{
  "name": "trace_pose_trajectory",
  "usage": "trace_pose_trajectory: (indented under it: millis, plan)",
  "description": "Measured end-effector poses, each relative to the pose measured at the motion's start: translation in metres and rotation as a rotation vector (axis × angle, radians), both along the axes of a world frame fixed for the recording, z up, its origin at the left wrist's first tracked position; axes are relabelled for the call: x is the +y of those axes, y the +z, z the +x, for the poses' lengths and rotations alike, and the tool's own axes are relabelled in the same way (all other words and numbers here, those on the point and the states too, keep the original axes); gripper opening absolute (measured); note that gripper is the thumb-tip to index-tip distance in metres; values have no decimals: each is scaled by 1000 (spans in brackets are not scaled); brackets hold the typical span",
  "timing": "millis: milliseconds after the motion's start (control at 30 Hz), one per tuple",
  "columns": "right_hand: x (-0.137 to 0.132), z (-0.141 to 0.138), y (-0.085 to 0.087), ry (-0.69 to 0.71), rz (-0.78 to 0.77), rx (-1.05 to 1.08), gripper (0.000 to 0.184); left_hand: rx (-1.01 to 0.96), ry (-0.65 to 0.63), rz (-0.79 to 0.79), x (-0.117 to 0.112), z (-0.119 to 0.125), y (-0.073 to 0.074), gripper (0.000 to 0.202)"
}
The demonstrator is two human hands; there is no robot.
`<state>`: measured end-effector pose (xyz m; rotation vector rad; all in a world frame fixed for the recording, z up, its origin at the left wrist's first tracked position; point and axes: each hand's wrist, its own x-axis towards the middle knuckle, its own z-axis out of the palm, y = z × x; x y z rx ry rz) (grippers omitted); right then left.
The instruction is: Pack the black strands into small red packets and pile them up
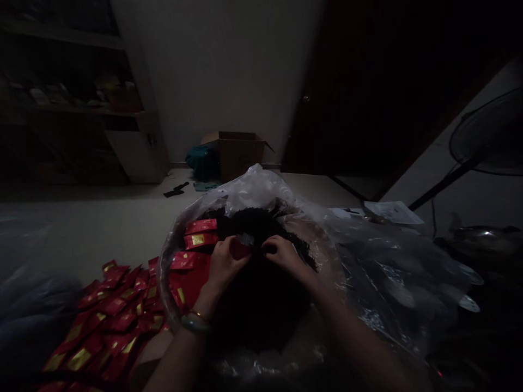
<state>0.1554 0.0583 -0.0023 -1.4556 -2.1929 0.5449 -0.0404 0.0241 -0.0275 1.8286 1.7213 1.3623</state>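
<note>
My left hand [223, 267] is closed around a small red sachet [240, 249] with a silvery open top. My right hand [281, 255] pinches something dark at the sachet's mouth, too small to make out. Both hands hover over a heap of dark loose leaves [261, 288] lying in a big clear plastic bag [368, 261]. A few more red sachets [200, 233] lie on the bag's left rim. The left wrist wears a green bangle and a thin gold bracelet.
A pile of red and gold sachets [106, 321] covers the surface at lower left. A cardboard box [239, 149] and teal bundle [202, 160] sit by the far wall. Shelves [69, 109] stand left, a dark door [368, 92] right, a standing fan [490, 136] far right.
</note>
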Motion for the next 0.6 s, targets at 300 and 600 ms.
trace_pose_trajectory:
  millis: [300,600]
  plan:
    - [0,-19,60,97,199,358,22,56,-55,14,-1,2,-1,44]
    - [-9,-36,62,173,36,348,33,46,-37,19,0,3,0,48]
